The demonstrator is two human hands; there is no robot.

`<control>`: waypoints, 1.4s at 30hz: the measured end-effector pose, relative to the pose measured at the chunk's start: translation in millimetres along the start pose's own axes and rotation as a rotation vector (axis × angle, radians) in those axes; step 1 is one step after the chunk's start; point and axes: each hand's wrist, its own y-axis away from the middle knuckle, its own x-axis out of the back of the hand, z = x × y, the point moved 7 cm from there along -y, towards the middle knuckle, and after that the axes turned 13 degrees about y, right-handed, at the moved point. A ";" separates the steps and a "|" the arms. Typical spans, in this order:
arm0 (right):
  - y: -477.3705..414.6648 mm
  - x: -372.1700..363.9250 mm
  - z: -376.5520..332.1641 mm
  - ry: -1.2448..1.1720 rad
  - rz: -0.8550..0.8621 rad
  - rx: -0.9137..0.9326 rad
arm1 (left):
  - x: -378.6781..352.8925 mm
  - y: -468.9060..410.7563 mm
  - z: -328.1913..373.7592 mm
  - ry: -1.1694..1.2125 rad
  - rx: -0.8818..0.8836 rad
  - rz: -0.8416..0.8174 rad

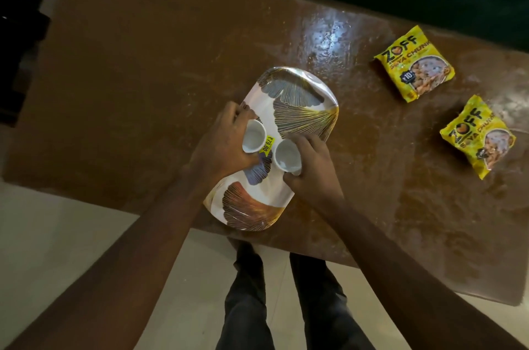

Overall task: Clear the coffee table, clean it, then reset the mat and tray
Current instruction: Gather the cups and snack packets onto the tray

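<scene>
Table: brown, glossy-topped coffee table (148,69), seen from above; its surface shows streaks and glare at the far right, and no separate mat can be told apart on it.
Tray: white oblong tray with a gold and grey leaf print (292,103), resting near the table's near edge, just ahead of the person's legs. Long axis runs from near-left to far-right, so it lies diagonal to the person's stance.
Packets: two yellow foil snack packets (415,63) and (478,136), flat on the table, well apart from the tray on the right-hand side.
Left hand: left hand (220,146), grip closed around the left white ceramic cup (253,140), fingers wrapping the outer wall.
Right hand: right hand (309,166), grip closed around the right white ceramic cup (287,158), fingertips at the rim.
Cups: both appear empty, upright, side by side over the tray's middle, a yellow price sticker (267,145) between them; contact with the tray cannot be told.
Governing relation: each cup sits on its own hand's side, so neither arm crosses.
Assessment: clearing stage appears under way; packets, tray and wiping remain.
</scene>
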 end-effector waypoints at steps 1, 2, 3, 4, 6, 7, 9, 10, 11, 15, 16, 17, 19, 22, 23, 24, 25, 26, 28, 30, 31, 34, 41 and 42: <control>-0.7 -2.9 -1.8 0.002 -0.008 -0.005 | -1.8 1.4 -2.4 0.000 -0.014 -0.015; -1.0 -4.9 -3.2 0.005 -0.006 -0.003 | -3.0 2.4 -4.9 0.003 -0.029 -0.026; -1.0 -6.2 -4.0 0.007 0.003 0.001 | -3.5 3.0 -7.7 0.007 -0.036 -0.032; -0.6 -6.9 -3.8 0.009 0.013 0.001 | -3.5 3.1 -9.9 0.010 -0.039 -0.036; 2.8 -7.7 -2.8 0.014 0.026 -0.015 | -3.0 4.4 -12.3 0.016 -0.046 -0.045; 4.5 -7.6 -2.3 0.013 0.030 -0.029 | -2.7 5.0 -13.1 0.019 -0.049 -0.051; 7.6 -7.9 -2.0 -0.008 0.034 -0.055 | -2.7 6.1 -15.4 0.029 -0.046 -0.066; 8.6 -8.5 -1.9 -0.021 0.032 -0.062 | -3.6 6.0 -16.9 0.034 -0.041 -0.075; 9.0 -9.2 -2.4 -0.030 0.028 -0.067 | -4.6 5.9 -18.2 0.041 -0.036 -0.082; 10.2 -10.6 -7.3 -0.064 0.046 -0.082 | -7.3 5.2 -26.3 0.060 -0.033 -0.100; 10.7 -10.8 -8.1 -0.072 0.051 -0.086 | -8.5 4.7 -28.5 0.060 -0.035 -0.104; 10.9 -10.6 -8.8 -0.076 0.056 -0.091 | -10.1 3.9 -30.8 0.063 -0.036 -0.109; 11.3 -11.2 -8.1 -0.084 0.053 -0.103 | -12.1 3.0 -33.5 0.074 -0.045 -0.121; 14.7 -12.7 -5.8 -0.102 -0.020 -0.112 | -8.6 5.3 -31.5 0.074 -0.059 -0.125; 17.3 -11.5 -5.7 -0.108 -0.038 -0.114 | -5.0 7.1 -28.6 0.067 -0.075 -0.117; 20.6 -9.1 -5.1 -0.117 -0.041 -0.122 | -0.7 9.5 -25.0 0.055 -0.094 -0.106; 23.9 -4.5 -4.4 -0.132 -0.026 -0.137 | 3.6 11.7 -19.8 0.031 -0.116 -0.095; 27.2 0.5 -2.6 -0.148 -0.002 -0.155 | 7.3 13.6 -14.0 0.000 -0.135 -0.086; 32.0 11.3 0.4 -0.179 0.048 -0.183 | 13.0 14.3 -1.3 -0.039 -0.167 -0.066; 34.3 21.8 5.6 -0.209 0.095 -0.215 | 15.6 9.2 12.9 -0.022 -0.189 -0.051; 35.0 28.5 9.4 -0.226 0.120 -0.241 | 15.0 4.0 21.6 -0.008 -0.198 -0.052; 34.8 49.7 22.3 -0.236 0.196 -0.290 | 7.5 -16.5 49.7 0.002 -0.233 -0.064; 25.3 87.7 89.2 -0.115 0.272 -0.377 | -35.4 -72.7 103.7 0.000 -0.280 -0.055; 23.4 93.7 101.7 -0.097 0.287 -0.386 | -44.5 -80.9 110.4 -0.003 -0.284 -0.049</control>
